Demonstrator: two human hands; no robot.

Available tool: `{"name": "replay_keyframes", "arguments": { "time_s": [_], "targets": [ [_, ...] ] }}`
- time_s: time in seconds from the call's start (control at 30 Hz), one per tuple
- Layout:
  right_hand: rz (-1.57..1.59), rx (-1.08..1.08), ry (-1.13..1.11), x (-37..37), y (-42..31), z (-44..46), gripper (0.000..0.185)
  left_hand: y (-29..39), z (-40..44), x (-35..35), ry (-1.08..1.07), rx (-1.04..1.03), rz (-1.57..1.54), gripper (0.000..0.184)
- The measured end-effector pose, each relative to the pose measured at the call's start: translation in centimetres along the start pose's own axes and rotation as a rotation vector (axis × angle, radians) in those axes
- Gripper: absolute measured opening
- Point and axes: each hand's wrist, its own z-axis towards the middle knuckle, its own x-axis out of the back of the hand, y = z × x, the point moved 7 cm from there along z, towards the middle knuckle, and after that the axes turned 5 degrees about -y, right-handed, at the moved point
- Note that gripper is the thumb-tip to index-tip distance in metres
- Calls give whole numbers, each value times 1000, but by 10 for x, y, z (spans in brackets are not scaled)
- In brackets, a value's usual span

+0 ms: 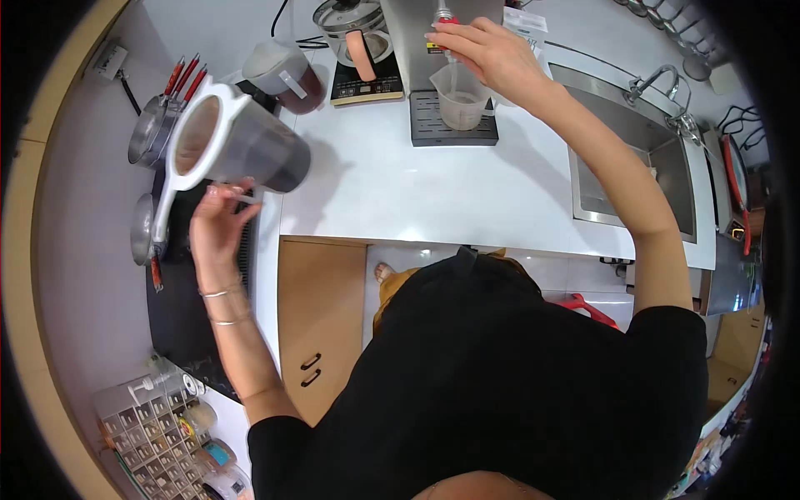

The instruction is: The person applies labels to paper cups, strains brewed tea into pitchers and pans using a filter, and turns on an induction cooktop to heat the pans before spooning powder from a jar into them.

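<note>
My left hand (pixel 221 221), slightly blurred, is closed at the handle of a clear pitcher (pixel 267 146) holding dark liquid. The pitcher is tilted above the counter's left end. Across its mouth sits a white-rimmed strainer (pixel 200 133) with a long handle pointing down past my wrist. My right hand (pixel 500 62) reaches to the tap (pixel 447 17) of a steel dispenser, its fingers across the tap and the thumb hidden. Under the spout a clear measuring cup (pixel 460 107) stands upright on a dark drip tray (pixel 425 129). Whether liquid is running is unclear.
A lidded pitcher (pixel 292 79) of dark liquid and a glass kettle (pixel 354 33) on its base stand at the back. Red-handled pans (pixel 150 129) are at the left, above a black cooktop (pixel 187 308). A sink (pixel 600 187) with a faucet (pixel 667 79) lies right.
</note>
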Motion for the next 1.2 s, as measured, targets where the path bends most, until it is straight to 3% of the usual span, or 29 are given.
{"name": "replay_keyframes", "arguments": {
  "time_s": [0.2,0.33,0.4,0.47,0.6,0.7,0.83,0.87,0.93,0.97,1.0,1.03,1.07,1.13,1.17,1.2],
  "targets": [
    [58,63,12,6,4,3,31,-117,14,-26,32,-12,-167,21],
    [90,68,-10,0,8,1,34,-147,25,-40,55,-45,-118,23],
    [109,91,93,7,7,4,31,-152,31,-47,80,-35,-79,23],
    [139,-30,6,-1,21,13,26,-153,37,-51,148,-51,-53,23],
    [281,-58,86,4,35,36,23,-152,54,-64,179,-38,-39,24],
    [727,-376,-141,-23,65,46,27,-158,64,-75,186,-16,-68,25],
    [849,-444,-171,-28,76,46,29,-162,70,-96,182,21,-48,25],
    [851,-441,-174,-28,72,38,29,-162,70,-101,175,27,-29,24],
    [611,-392,240,19,44,17,48,-158,63,-108,154,-12,43,21],
    [421,-502,156,9,34,-7,25,-157,52,-107,197,-37,33,21],
    [536,-582,217,-17,16,-34,23,-162,39,-99,211,-46,40,27],
    [619,-474,139,-57,-15,-54,22,-166,25,-89,217,-42,154,33],
    [779,-642,-313,-83,-49,-60,24,-173,6,-75,260,24,126,33],
    [1106,-777,-237,-125,-97,-63,35,-192,-20,-19,400,130,-157,35],
    [1048,-724,-128,-137,-109,-52,40,-172,-18,12,480,105,-140,39],
    [1130,-753,-154,-150,-117,-40,42,-156,-15,36,558,85,-126,44]
  ]
}}
